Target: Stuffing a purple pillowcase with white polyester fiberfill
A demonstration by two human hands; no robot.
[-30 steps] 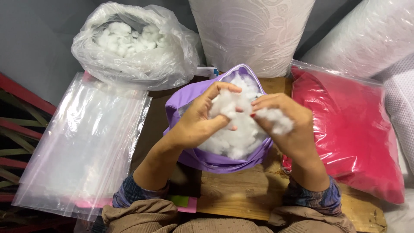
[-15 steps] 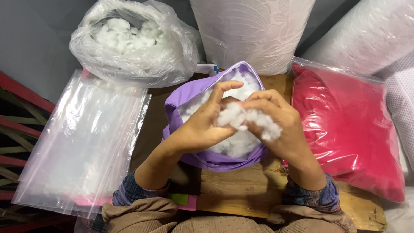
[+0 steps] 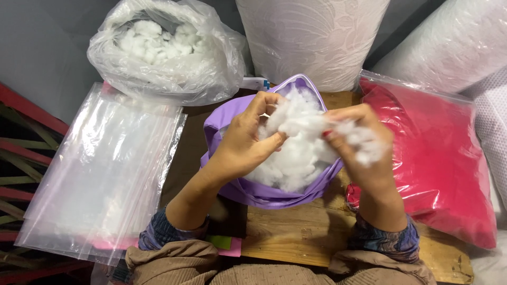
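A purple cushion cover (image 3: pixel 264 194) lies open on the wooden table (image 3: pixel 296 237), partly filled with white fibre stuffing (image 3: pixel 296 158). Above its mouth both hands grip one clump of stuffing (image 3: pixel 306 122) and stretch it between them. My left hand (image 3: pixel 248 140) pinches the clump's left end. My right hand (image 3: pixel 364 142) holds the right end, with loose fibre showing past the fingers.
A clear plastic bag of white stuffing (image 3: pixel 163 50) stands at the back left. A stack of clear plastic bags (image 3: pixel 100 174) lies at the left. A red cushion in plastic wrap (image 3: pixel 433 158) lies at the right. Wrapped white rolls (image 3: pixel 311 37) stand behind.
The hands were close together on the clump half a second ago; now they have drawn apart, the right hand moving right, and the clump is stretched wider.
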